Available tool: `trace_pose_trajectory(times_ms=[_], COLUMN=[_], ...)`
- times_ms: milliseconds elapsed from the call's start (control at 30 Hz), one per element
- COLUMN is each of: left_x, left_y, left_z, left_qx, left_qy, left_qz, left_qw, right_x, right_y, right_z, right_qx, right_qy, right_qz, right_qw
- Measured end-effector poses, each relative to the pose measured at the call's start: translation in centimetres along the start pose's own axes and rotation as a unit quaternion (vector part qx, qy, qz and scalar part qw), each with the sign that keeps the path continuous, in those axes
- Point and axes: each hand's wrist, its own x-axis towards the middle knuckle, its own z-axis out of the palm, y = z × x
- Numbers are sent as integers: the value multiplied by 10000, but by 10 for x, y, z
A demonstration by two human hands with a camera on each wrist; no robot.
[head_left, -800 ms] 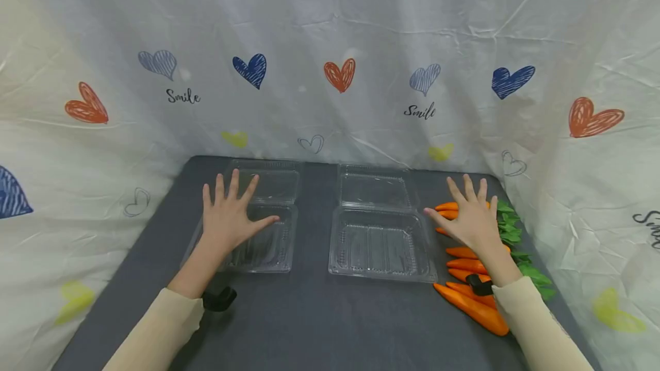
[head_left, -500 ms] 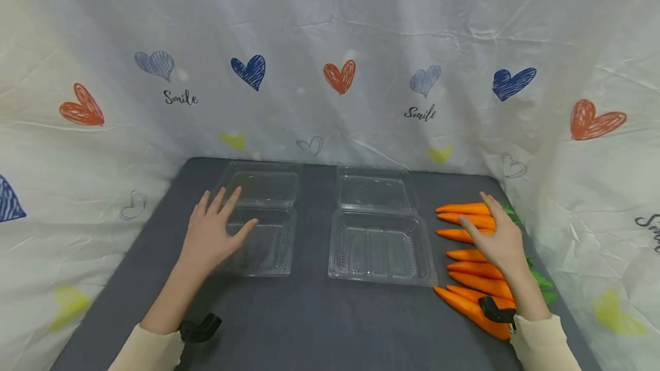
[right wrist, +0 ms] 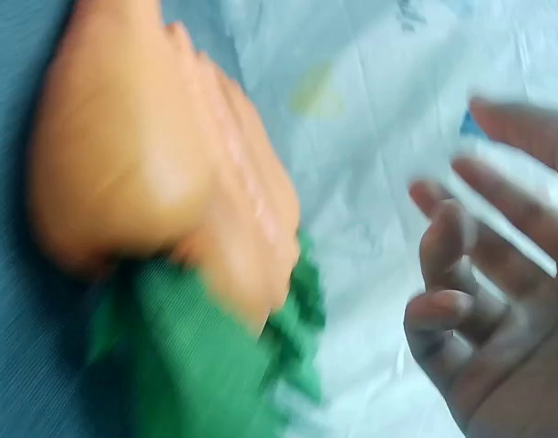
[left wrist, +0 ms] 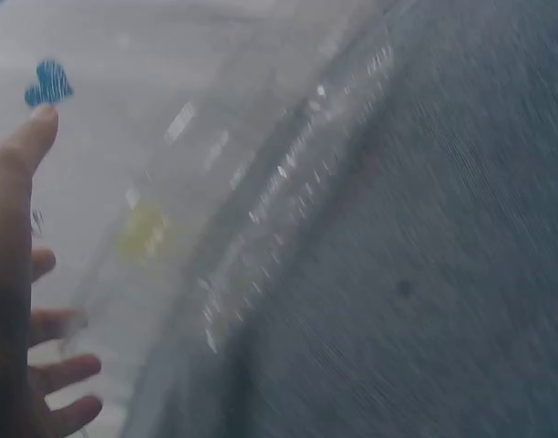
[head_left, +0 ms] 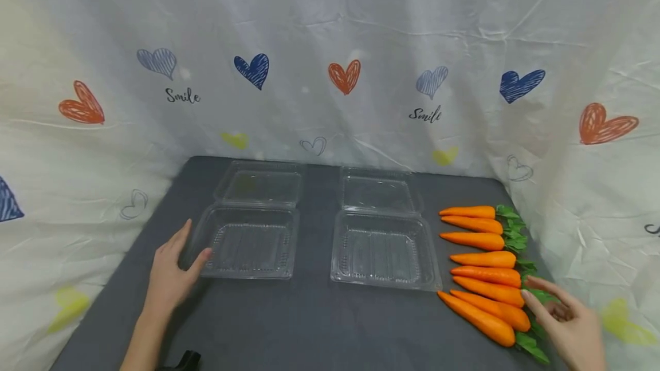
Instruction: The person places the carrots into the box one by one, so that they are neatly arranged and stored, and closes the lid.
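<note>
My left hand (head_left: 172, 273) is beside the left edge of a clear plastic clamshell container (head_left: 289, 242), its fingers apart and holding nothing. In the left wrist view the fingers (left wrist: 65, 372) are spread and that container is blurred. My right hand (head_left: 574, 322) is by the leafy ends of a column of orange carrots (head_left: 482, 316) at the right of the table. The fingers (right wrist: 443, 306) bend loosely around nothing in the right wrist view. There the nearest carrot (right wrist: 124, 155) and its green leaves (right wrist: 183, 356) look blurred and apart from the hand.
A second clear clamshell container (head_left: 335, 251) lies with its lid raised back, between the first container and the carrots. Dark grey cloth covers the table (head_left: 314, 325). Behind and at both sides hangs a white curtain (head_left: 289, 16) printed with hearts.
Both hands have drawn back toward the near edge and outward. The left hand has left the space over its container, and the right hand has uncovered the carrots and moved to their leafy ends.
</note>
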Motion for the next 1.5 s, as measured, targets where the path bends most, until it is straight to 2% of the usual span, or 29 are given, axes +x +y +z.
trace_pose_trajectory(times_ms=[167,267,367,433,500,667,800,933,1067,1167,1300,1400,1500], left_x=[-10,-15,-18,-18,-20,-23,-23,-21,-20,-20,-22,-22,-20], left_y=[-22,-29,-32,-33,-34,-34,-34,-34,-34,-33,-33,-33,-33], left_z=[4,6,7,8,8,7,9,12,14,14,15,15,16], left_qx=[-309,-393,-441,-479,-537,-594,-468,-313,-293,-330,-288,-290,-379], left_qy=[-281,-413,-528,-598,-657,-563,-539,-502,-401,-408,-530,-616,-600], left_qz=[-93,-148,-190,-220,-284,-232,-154,-95,54,90,1,-44,-8], left_qw=[9991,9983,9975,9968,9960,9964,9973,9982,9988,9986,9982,9977,9975], right_x=[-27,-36,-41,-42,-42,-39,-38,-39,-45,-47,-46,-40,-29], right_y=[18,26,32,37,41,52,54,52,48,40,21,6,-13], right_z=[13,22,28,30,31,33,35,32,23,19,19,24,34], right_qx=[-131,-90,-387,-644,-787,-665,-691,-685,-304,-46,-38,-91,-52], right_qy=[-126,-92,13,47,7,-200,-174,3,245,589,960,703,246], right_qz=[-216,-455,-509,-398,-114,494,616,567,309,252,238,85,-126], right_qw=[9996,9989,9980,9971,9968,9964,9956,9960,9988,9979,9951,9975,9996])
